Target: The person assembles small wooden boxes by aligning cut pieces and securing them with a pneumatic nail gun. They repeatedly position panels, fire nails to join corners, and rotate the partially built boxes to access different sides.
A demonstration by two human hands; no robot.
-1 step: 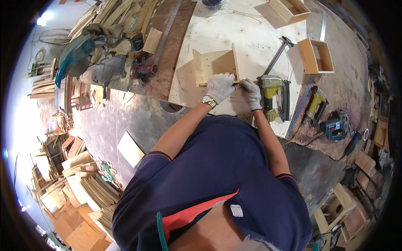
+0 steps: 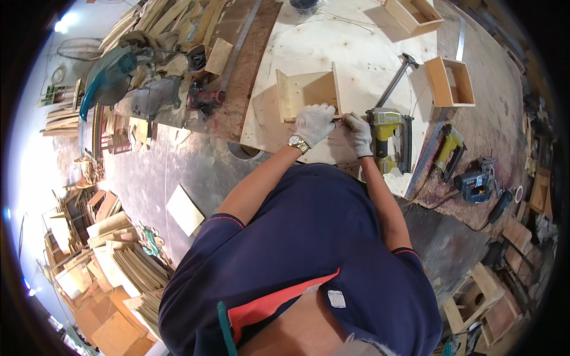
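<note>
A small open box of pale wood (image 2: pixel 287 92) lies on a large plywood sheet (image 2: pixel 350 53) in front of me. My left hand (image 2: pixel 314 124), in a white knit glove, has its fingers curled over the box's near edge. Just right of the box's near right corner is my right hand (image 2: pixel 358 132), gloved too. Its thumb and fingers are drawn together at that corner; whatever they pinch is too small to make out. A yellow-green nail gun (image 2: pixel 388 126) stands close beside my right hand. Beyond it a hammer (image 2: pixel 394 83) lies slantwise on the sheet.
Two more wooden boxes, one at right (image 2: pixel 436 86) and one at far right (image 2: pixel 409 21), rest on the bench. A second nail gun (image 2: pixel 449 147) and a blue jigsaw (image 2: pixel 475 185) lie right. On the left are a drill (image 2: pixel 203 98) and a circular-bladed saw (image 2: pixel 110 77).
</note>
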